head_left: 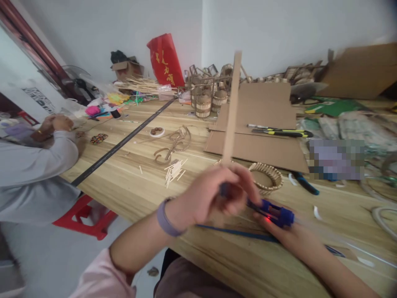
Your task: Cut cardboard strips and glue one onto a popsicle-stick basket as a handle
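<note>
My left hand (214, 194), wearing a purple wristband, has its fingers closed on a flat, pale wooden strip (232, 107) that stands upright above it. The hand is slightly blurred. My right hand (279, 231) is wrapped around a blue glue gun (281, 214) with a red light glowing on it. The gun's front end lies close to my left fingertips, and whether they touch is unclear. Just beyond both hands, a ring of short bamboo pieces (266, 177) rests on the table. Part of a similar ring is hidden behind my left hand.
Cardboard sheets (251, 140) carry yellow-black cutters (282, 131). Small sticks (175, 171) and curved strips (178, 142) lie left of them. Small woven barrels (203, 105) stand behind. A co-worker's sleeve (40, 155) is at the left, near a red stool (87, 217).
</note>
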Demonstrator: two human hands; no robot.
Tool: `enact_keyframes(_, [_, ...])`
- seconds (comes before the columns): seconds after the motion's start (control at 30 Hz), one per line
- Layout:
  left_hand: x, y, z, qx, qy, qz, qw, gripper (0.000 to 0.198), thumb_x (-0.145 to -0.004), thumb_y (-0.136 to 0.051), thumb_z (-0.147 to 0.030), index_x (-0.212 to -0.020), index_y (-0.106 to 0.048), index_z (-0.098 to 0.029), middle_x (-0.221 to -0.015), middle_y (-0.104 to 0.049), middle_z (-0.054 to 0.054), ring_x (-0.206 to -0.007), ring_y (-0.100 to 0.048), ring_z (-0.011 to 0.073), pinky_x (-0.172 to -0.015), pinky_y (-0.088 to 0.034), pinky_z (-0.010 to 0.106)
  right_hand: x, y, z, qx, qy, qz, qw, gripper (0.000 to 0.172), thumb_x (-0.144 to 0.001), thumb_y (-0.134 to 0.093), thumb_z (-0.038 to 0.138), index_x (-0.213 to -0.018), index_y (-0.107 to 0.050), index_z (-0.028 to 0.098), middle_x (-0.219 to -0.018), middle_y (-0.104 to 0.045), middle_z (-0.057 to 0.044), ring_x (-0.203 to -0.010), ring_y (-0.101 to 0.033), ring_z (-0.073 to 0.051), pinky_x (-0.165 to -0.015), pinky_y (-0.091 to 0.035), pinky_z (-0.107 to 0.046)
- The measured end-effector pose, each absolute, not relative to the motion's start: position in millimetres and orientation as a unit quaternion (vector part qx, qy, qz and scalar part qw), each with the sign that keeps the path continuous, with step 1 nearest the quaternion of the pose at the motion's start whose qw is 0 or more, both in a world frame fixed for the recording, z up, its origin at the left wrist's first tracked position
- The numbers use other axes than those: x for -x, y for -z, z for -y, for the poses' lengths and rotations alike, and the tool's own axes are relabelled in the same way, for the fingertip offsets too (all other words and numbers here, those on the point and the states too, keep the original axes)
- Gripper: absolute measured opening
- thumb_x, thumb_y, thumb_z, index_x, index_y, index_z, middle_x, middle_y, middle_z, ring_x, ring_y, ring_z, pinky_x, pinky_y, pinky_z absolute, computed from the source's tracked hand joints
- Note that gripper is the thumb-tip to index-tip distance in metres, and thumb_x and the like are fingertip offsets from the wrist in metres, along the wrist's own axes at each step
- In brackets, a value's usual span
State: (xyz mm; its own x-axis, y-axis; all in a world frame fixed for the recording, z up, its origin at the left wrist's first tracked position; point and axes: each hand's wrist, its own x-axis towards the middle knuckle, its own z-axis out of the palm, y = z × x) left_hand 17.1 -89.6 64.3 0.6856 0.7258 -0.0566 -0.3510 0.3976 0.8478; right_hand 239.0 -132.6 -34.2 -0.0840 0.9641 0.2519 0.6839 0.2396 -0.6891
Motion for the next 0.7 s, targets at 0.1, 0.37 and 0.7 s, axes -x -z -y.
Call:
enact_keyframes(0.1, [1.0, -45.1, 48.5, -0.581, -0.396, -0.366, 0.610, 0.016, -0.076, -0.050, -0.020, -0.080, -0.065, -0.015, -0.064, -0.064, -0.002, -0.040, -0.039, 0.0040, -0.039, -0.025, 0.017, -235.2, 29.2, 131.2, 0.565, -0.259, 0.712, 0.326, 0.031, -0.082, -0.058, 0.052, -0.064, -0.058, 0.027, -0.059, -0.064, -0.002, -0.055, -0.063, -0.022, -0.049, -0.051, -0.032])
enact_keyframes(0.37, [7.7, -7.0, 32.1, -0.713, -0.214, -0.442, 0.500, 0.035, -0.084, -0.058, -0.024, -0.115, -0.073, -0.017, -0.061, -0.066, -0.004, -0.039, -0.050, 0.0059, -0.046, -0.041, 0.018, -236.8, 41.8, 134.1, 0.574, -0.245, 0.710, 0.327, 0.029, -0.086, -0.056, 0.049, -0.071, -0.059, 0.025, -0.064, -0.064, -0.002, -0.056, -0.060, -0.020, -0.053, -0.048, -0.031])
enact_keyframes(0.7, [-1.9, 5.4, 32.7, -0.782, -0.221, -0.418, 0.406, 0.036, -0.081, -0.059, -0.007, -0.112, -0.072, -0.021, -0.105, -0.078, 0.000, -0.093, -0.075, 0.0169, -0.084, -0.057, 0.025, -234.6, 38.1, 134.1, 0.573, -0.252, 0.715, 0.311, 0.028, -0.088, -0.053, 0.048, -0.073, -0.058, 0.025, -0.069, -0.066, -0.002, -0.060, -0.063, -0.019, -0.056, -0.049, -0.031])
